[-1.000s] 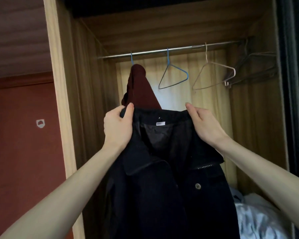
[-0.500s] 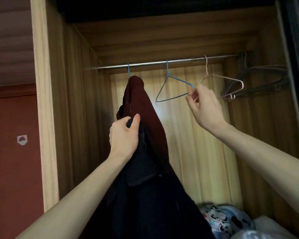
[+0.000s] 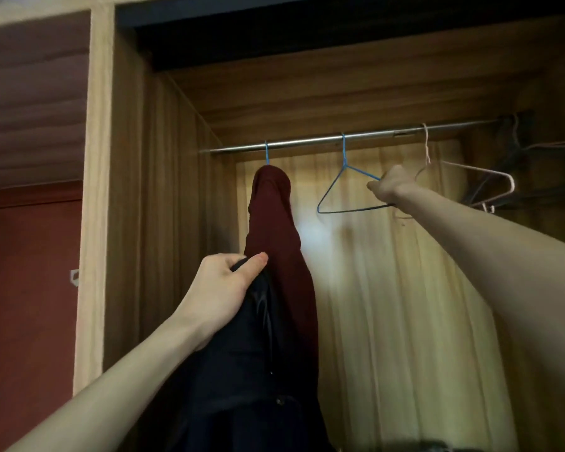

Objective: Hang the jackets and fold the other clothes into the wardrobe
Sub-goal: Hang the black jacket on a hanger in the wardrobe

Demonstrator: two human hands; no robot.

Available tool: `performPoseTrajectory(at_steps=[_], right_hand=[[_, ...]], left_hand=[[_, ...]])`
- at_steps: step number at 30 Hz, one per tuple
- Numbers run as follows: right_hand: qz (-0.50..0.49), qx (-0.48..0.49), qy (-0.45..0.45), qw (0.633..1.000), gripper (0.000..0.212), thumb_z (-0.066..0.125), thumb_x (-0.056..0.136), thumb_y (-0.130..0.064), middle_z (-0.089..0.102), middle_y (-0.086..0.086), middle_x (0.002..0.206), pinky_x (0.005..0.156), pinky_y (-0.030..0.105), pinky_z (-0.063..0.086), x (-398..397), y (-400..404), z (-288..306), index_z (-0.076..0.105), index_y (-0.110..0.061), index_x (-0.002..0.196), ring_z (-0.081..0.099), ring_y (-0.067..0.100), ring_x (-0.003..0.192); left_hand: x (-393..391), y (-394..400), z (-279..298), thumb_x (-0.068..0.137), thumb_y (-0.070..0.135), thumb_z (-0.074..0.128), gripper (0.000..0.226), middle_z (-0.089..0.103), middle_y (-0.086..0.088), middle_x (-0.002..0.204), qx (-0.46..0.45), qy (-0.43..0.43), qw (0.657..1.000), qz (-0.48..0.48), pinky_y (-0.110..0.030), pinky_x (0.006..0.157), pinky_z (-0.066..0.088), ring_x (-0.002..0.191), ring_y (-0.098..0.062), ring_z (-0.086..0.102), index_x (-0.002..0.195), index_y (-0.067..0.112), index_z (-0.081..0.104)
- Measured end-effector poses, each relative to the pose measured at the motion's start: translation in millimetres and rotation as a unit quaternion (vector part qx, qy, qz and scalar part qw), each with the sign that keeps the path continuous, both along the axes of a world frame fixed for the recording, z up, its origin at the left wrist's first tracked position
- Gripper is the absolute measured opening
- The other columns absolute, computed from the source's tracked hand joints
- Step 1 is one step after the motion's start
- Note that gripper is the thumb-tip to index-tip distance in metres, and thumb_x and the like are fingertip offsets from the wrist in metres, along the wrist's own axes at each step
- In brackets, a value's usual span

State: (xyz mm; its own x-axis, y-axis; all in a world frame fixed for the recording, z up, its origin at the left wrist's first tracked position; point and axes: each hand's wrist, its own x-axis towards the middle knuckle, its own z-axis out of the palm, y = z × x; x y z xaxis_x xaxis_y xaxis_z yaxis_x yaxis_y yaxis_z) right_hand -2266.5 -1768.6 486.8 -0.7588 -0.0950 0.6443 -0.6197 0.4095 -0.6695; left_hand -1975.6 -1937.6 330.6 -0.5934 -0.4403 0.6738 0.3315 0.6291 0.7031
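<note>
A: The dark navy jacket (image 3: 242, 363) with a button at its front — where is it?

B: It hangs from the left hand (image 3: 221, 285), low in the open wooden wardrobe (image 3: 163, 207), near the left wall. The fingers and thumb are curled round a bunch of its upper cloth, and the rest drops straight down past the bottom edge of the view.

A: And the other hand?

B: The right hand (image 3: 390, 187) is up just under the silver metal rail (image 3: 340, 140). It grips the right end of the empty blue wire hanger (image 3: 331, 194), whose hook is over the rail near its middle.

A: Anything already hung?

B: A dark red garment (image 3: 274, 230) hangs on another blue hanger hook (image 3: 267, 156) at the rail's left end, just behind the navy jacket and touching it.

A: What else is on the rail?

B: A pale pink wire hanger (image 3: 490, 172) to the right of the gripping hand, and a cluster of dark hangers (image 3: 516, 177) at the rail's right end. A cream curtain-like cloth (image 3: 388, 305) covers the back of the wardrobe.
</note>
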Motion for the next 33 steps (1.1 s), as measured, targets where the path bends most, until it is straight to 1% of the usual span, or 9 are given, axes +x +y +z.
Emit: performPoseTrajectory(at_steps=[2,4,8,14,19,23,26,31,33], right_hand=[[0.019,-0.045,0.003,0.999,0.033,0.06,0.102,-0.031,0.07,0.018,0.12,0.094,0.04,0.054,-8,-7,-4,0.071,-0.006,0.119,0.066,0.038,0.111],[0.034,-0.081,0.022,0.996,0.029,0.054,0.103,-0.029,0.072,0.017,0.113,0.088,0.038,0.052,-16,-14,-9,0.078,-0.013,0.101,0.066,0.038,0.105],[0.064,-0.147,0.054,0.986,0.042,0.046,0.104,-0.028,0.07,0.01,0.097,0.078,0.033,0.044,-31,-22,-25,0.069,-0.022,0.07,0.062,0.033,0.092],[0.138,-0.189,0.062,0.97,0.037,0.038,0.105,-0.024,0.063,0.01,0.093,0.076,0.031,0.042,-56,-40,-48,0.067,-0.014,0.085,0.058,0.029,0.087],[0.175,-0.24,0.105,0.949,0.035,0.037,0.105,-0.028,0.056,-0.001,0.073,0.07,0.035,0.043,-64,-53,-68,0.058,-0.022,0.076,0.052,0.024,0.074],[0.274,-0.258,0.06,0.925,0.031,0.051,0.095,-0.052,0.066,0.006,0.069,0.057,0.031,0.044,-52,-49,-109,0.059,-0.023,0.085,0.057,0.018,0.056],[0.359,-0.201,-0.009,0.911,0.027,0.07,0.091,-0.046,0.068,0.003,0.066,0.044,0.024,0.038,-43,-46,-132,0.062,-0.023,0.102,0.05,0.014,0.045],[0.296,-0.215,0.016,0.931,0.025,0.062,0.088,-0.05,0.051,-0.009,0.047,0.046,0.025,0.031,-1,-36,-159,0.068,-0.029,0.077,0.039,0.011,0.042],[0.302,-0.236,0.042,0.923,0.017,0.062,0.09,-0.049,0.051,-0.008,0.05,0.047,0.025,0.031,24,-25,-173,0.067,-0.035,0.081,0.042,0.01,0.044]], left_hand=[[2,-1,0,0.097,0.045,0.069,0.056,0.071,-0.02,0.072,0.021,-0.014,1.0,-0.011,-0.029,0.061,0.057,0.063,-0.027,0.07,0.079,-0.008,0.065],[5,-1,-1,0.096,0.044,0.07,0.052,0.074,-0.018,0.075,0.043,-0.023,0.999,-0.02,-0.025,0.061,0.056,0.065,-0.026,0.073,0.079,-0.005,0.07],[13,4,-5,0.095,0.046,0.07,0.044,0.074,-0.014,0.072,0.046,-0.039,0.997,-0.041,-0.023,0.057,0.055,0.062,-0.023,0.073,0.066,0.013,0.074],[21,6,-15,0.091,0.051,0.072,0.046,0.07,-0.012,0.068,0.038,-0.022,0.999,-0.01,-0.026,0.057,0.052,0.059,-0.021,0.068,0.068,0.011,0.072],[25,2,-24,0.087,0.057,0.074,0.049,0.064,-0.009,0.063,0.04,-0.031,0.999,0.018,-0.026,0.052,0.049,0.055,-0.02,0.062,0.064,0.015,0.066],[27,2,-27,0.085,0.056,0.075,0.049,0.07,-0.014,0.069,0.051,-0.036,0.998,0.024,-0.029,0.057,0.052,0.061,-0.024,0.067,0.069,0.009,0.071],[37,4,-33,0.087,0.058,0.076,0.054,0.07,-0.016,0.071,0.05,-0.046,0.997,0.036,-0.032,0.059,0.052,0.062,-0.026,0.066,0.073,0.006,0.07],[66,11,-41,0.09,0.054,0.075,0.05,0.063,-0.013,0.063,0.049,-0.029,0.996,0.062,-0.027,0.053,0.051,0.055,-0.024,0.061,0.064,0.014,0.065],[78,13,-44,0.092,0.052,0.073,0.049,0.062,-0.013,0.063,0.044,-0.019,0.997,0.064,-0.027,0.052,0.05,0.055,-0.023,0.06,0.062,0.014,0.064]])
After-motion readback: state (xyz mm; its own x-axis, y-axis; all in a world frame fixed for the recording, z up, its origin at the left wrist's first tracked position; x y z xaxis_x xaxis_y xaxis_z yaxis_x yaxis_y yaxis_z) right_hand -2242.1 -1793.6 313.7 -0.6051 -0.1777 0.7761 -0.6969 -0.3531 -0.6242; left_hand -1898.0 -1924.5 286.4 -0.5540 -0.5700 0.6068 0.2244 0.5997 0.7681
